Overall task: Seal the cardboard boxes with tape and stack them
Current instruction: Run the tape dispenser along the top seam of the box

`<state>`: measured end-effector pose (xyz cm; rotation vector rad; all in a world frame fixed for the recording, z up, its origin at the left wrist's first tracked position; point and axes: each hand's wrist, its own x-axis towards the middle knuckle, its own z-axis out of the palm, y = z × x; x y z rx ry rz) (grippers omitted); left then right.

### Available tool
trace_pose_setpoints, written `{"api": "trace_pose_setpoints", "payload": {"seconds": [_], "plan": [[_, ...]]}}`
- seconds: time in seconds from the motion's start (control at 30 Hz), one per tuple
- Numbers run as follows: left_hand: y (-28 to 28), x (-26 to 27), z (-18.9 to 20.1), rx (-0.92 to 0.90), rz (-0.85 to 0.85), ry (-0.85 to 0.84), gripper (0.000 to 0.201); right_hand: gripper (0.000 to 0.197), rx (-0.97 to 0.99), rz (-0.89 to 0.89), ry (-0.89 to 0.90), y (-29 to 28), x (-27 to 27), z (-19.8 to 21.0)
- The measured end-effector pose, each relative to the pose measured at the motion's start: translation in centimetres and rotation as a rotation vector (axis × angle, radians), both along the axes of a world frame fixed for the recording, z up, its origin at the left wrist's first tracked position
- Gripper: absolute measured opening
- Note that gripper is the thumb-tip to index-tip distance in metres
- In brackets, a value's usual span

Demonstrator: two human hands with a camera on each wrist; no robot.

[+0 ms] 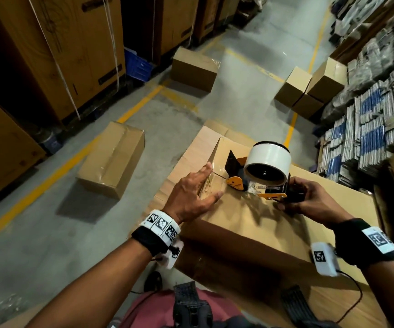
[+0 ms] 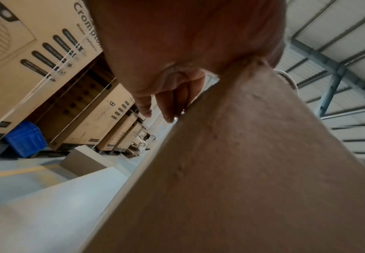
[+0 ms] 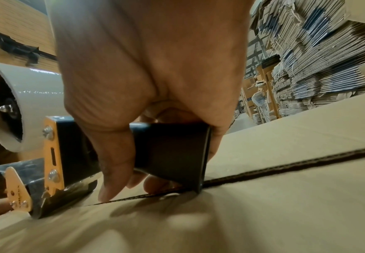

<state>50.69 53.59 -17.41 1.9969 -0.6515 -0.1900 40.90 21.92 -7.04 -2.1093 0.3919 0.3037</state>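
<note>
A person is standing over a large cardboard box [image 1: 250,221] directly beneath both hands. The left hand [image 1: 191,195] is lying flat with straight, spread fingers, pressing down on the box's far left corner, where a strip of clear tape is folding over the edge; it is holding nothing. From the left wrist view, the fingers [image 2: 166,102] are reaching down the box's side wall [image 2: 242,171].

The right hand [image 1: 309,202] is curling its fingers and thumb around the black handle of a tape dispenser [image 1: 257,176], which is sitting on the box top just right of the left hand. A white tape roll [image 1: 268,162] is riding on the dispenser, just beyond the right hand. In the right wrist view, the right hand [image 3: 147,85] is gripping the handle above the seam [image 3: 285,169] between the box flaps, and the dispenser's orange-and-black nose [image 3: 36,196] is touching the cardboard.

On the floor [image 1: 49,233], well left of the left hand, a taped box [image 1: 113,159] is lying. Farther ahead of both hands, another box [image 1: 193,67] is lying, and a small cluster of boxes [image 1: 309,88] is sitting far beyond the right hand. Stacks of flattened cartons [image 1: 368,114] are lining the right side.
</note>
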Motion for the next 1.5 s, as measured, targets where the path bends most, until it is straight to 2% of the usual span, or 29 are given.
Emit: {"api": "trace_pose_setpoints", "payload": {"seconds": [0.1,0.23,0.3,0.37,0.43,0.53,0.6,0.7,0.8,0.87,0.97,1.07,1.13,1.23,1.3,1.4,1.5], "plan": [[0.5,-1.0,-0.7,-0.007,0.109,-0.038,0.067,0.042,0.007,0.002,0.017,0.0,-0.2,0.0],[1.1,-1.6,-0.5,-0.097,0.344,-0.101,0.033,0.040,-0.004,0.004,0.021,-0.2,0.0,-0.1],[1.1,-1.8,-0.3,-0.103,0.391,-0.146,0.031,0.039,-0.021,0.013,0.021,-0.2,0.1,-0.1],[0.9,-1.7,-0.2,-0.067,0.395,-0.181,0.041,0.039,-0.024,0.013,0.030,-0.1,0.1,0.0],[0.6,-0.7,-0.1,-0.083,0.318,-0.118,0.069,0.038,-0.027,0.008,0.039,0.0,0.0,0.0],[-0.2,0.6,0.9,-0.161,0.150,0.243,0.109,0.039,-0.037,0.010,0.042,0.0,0.1,0.1],[-0.7,0.9,1.2,-0.154,0.011,0.440,0.126,0.039,-0.049,0.016,0.045,0.0,0.2,0.1],[-1.0,-0.2,0.3,-0.165,-0.123,0.576,0.132,0.039,-0.049,0.023,0.054,0.1,0.1,0.1],[-0.4,-0.3,-0.4,-0.228,-0.162,0.659,0.118,0.040,-0.056,0.038,0.055,0.2,0.0,0.0],[0.1,0.1,-0.4,-0.175,-0.229,0.619,0.104,0.041,-0.064,0.036,0.057,0.2,0.1,0.0],[0.5,0.3,0.3,-0.094,-0.141,0.579,0.122,0.039,-0.090,0.051,0.043,-0.1,0.2,0.1],[0.0,-0.4,2.0,0.021,-0.088,0.224,0.118,0.034,-0.120,0.075,0.007,-0.1,0.1,0.4],[-1.1,-0.5,3.3,0.214,-0.166,0.003,0.117,0.032,-0.157,0.106,-0.006,0.0,0.1,0.5],[-2.6,-0.3,3.7,0.602,-0.265,-0.167,0.122,0.029,-0.162,0.143,-0.033,-0.2,0.0,0.5],[-2.8,-0.2,3.4,0.734,-0.274,-0.216,0.130,0.027,-0.147,0.142,-0.075,-0.3,-0.4,0.6],[-2.9,-0.1,3.3,0.786,-0.285,-0.223,0.137,0.021,-0.150,0.131,-0.108,-0.9,-1.2,0.9],[-3.0,0.0,3.7,0.828,-0.287,-0.222,0.138,0.026,-0.172,0.103,-0.143,-2.7,-2.2,1.4]]}}
